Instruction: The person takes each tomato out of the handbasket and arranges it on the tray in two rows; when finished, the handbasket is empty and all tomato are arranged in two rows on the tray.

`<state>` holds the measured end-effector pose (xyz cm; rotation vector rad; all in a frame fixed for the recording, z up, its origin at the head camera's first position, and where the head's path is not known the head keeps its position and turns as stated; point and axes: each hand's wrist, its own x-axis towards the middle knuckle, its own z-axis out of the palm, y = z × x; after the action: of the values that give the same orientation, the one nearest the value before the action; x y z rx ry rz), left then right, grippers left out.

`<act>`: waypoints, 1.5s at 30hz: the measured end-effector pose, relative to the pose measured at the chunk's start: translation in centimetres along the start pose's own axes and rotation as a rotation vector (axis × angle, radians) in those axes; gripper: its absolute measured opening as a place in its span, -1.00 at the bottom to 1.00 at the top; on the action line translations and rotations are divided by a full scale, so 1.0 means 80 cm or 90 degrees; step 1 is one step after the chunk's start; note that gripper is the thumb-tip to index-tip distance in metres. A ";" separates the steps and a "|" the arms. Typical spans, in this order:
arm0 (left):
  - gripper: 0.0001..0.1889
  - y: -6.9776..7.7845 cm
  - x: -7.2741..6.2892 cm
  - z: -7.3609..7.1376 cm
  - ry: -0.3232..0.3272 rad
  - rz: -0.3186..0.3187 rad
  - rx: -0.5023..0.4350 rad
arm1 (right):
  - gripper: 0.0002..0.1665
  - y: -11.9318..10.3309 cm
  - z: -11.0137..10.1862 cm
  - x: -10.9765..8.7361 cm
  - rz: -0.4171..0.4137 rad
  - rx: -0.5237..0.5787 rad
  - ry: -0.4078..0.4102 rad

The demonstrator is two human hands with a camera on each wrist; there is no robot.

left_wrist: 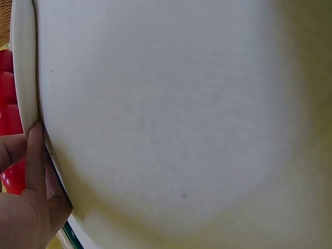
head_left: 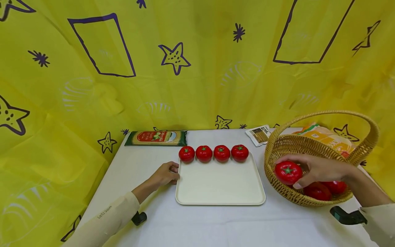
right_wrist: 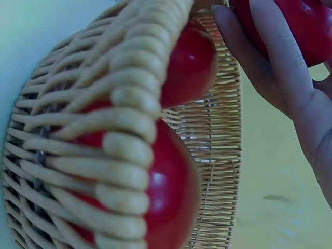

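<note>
My right hand (head_left: 318, 168) grips a red tomato (head_left: 288, 172) with a green star-shaped top, over the left part of the wicker basket (head_left: 287, 195). More tomatoes (head_left: 318, 191) lie inside the basket, partly hidden under that hand; the right wrist view shows two red ones (right_wrist: 174, 192) behind the woven rim. At the left, my left hand (head_left: 166, 174) pinches the side rim of a cream tray (head_left: 220, 185). Along the tray's far edge stands a row of several tomatoes (head_left: 204, 153). In the left wrist view, fingers (left_wrist: 35, 166) lie against the tray's rim (left_wrist: 25, 67).
Behind the tray to the left lies a green-ended pasta packet (head_left: 155, 138). A small white-and-brown packet (head_left: 260, 135) lies left of the basket's tall handle (head_left: 333, 112), with an orange bag (head_left: 330, 137) behind it. A yellow patterned curtain (head_left: 197, 92) hangs behind the white table (head_left: 197, 226).
</note>
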<state>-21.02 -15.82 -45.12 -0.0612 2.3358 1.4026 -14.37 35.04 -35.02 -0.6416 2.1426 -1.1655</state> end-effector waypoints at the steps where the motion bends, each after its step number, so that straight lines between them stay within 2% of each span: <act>1: -0.52 0.000 0.000 0.000 0.000 0.002 -0.001 | -0.16 0.000 0.001 0.001 -0.003 0.006 0.000; 8: -0.52 0.001 -0.002 0.000 -0.001 0.004 -0.001 | -0.19 0.001 0.007 0.006 -0.046 0.035 -0.018; 14: -0.52 0.000 -0.004 -0.001 0.000 0.004 -0.005 | -0.22 -0.002 0.012 0.009 -0.089 -0.013 0.009; 29: -0.51 -0.001 -0.002 0.001 0.003 -0.001 -0.004 | -0.24 -0.015 0.029 0.024 -0.081 -0.051 0.044; 37: -0.51 -0.001 -0.002 0.001 0.002 0.008 -0.015 | -0.28 -0.020 0.041 0.035 -0.112 -0.070 0.063; 45: -0.51 0.000 -0.002 0.002 0.005 0.007 -0.004 | -0.26 -0.027 0.059 0.050 -0.111 -0.066 0.094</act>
<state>-20.83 -15.69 -45.13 -0.0562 2.3409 1.4178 -13.53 28.68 -36.25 -0.8260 2.3219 -1.2326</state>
